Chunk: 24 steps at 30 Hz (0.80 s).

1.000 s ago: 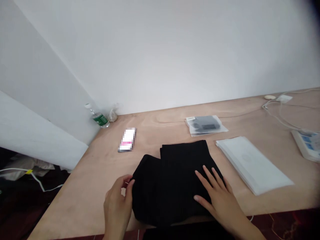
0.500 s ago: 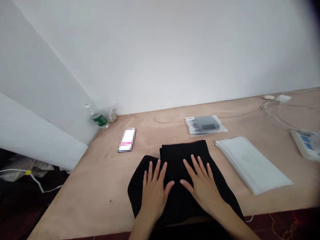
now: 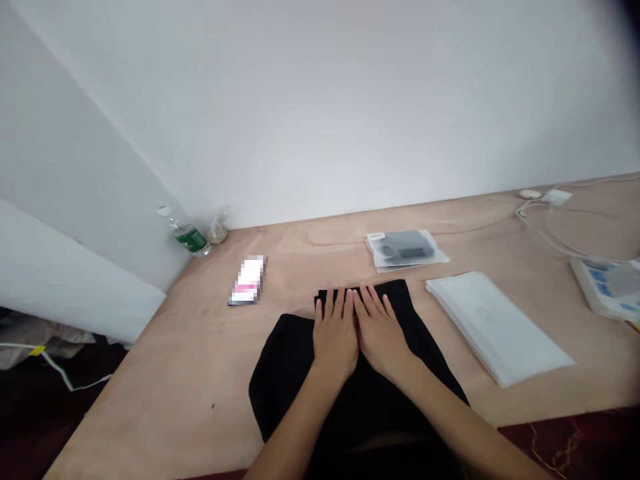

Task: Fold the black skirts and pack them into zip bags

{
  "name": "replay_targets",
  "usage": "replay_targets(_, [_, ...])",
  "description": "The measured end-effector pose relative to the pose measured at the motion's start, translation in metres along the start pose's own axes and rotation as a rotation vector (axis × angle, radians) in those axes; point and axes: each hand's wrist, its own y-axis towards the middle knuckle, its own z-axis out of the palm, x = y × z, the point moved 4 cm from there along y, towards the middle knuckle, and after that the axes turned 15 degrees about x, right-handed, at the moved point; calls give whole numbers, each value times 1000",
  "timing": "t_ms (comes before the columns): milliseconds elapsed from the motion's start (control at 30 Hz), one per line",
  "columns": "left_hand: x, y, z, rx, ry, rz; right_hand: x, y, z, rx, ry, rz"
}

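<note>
A black piece of folded cloth [image 3: 285, 373], which looks like a garment, lies on the wooden table in front of me. My left hand [image 3: 336, 339] rests flat on its far part, fingers stretched toward the wall. Right beside it, my right hand [image 3: 381, 333] is also flat on the fabric, with the two hands touching near the thumbs and index fingers. Neither hand grips the cloth. The fingertips come close to the far folded edge. The near end of the cloth blends into dark fabric at the table's front edge.
To the right lies a stack of whitish plastic bags [image 3: 500, 327]. Behind the cloth is a dark item in a clear bag [image 3: 407, 250]. A phone [image 3: 248, 280], a tilted water bottle [image 3: 187, 237] and a small bag [image 3: 217, 230] are at left. A white device [image 3: 607, 287] and cables [image 3: 550, 233] are at right.
Both hands have slid forward over the cloth toward its far edge and come together, where they were apart before. The whole view has shifted slightly.
</note>
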Motion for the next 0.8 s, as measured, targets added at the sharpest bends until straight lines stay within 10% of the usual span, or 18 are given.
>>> replay_targets(233, [28,19,36,13,-41,-97,-19,21,32,-6,0,70])
replay_targets(500, [57,10,35,39,-123,-199,-73,12,29,-122,-64,380])
replay_targets(800, [53,11,33,63,-131,-193,-68,8,9,-269,394,298])
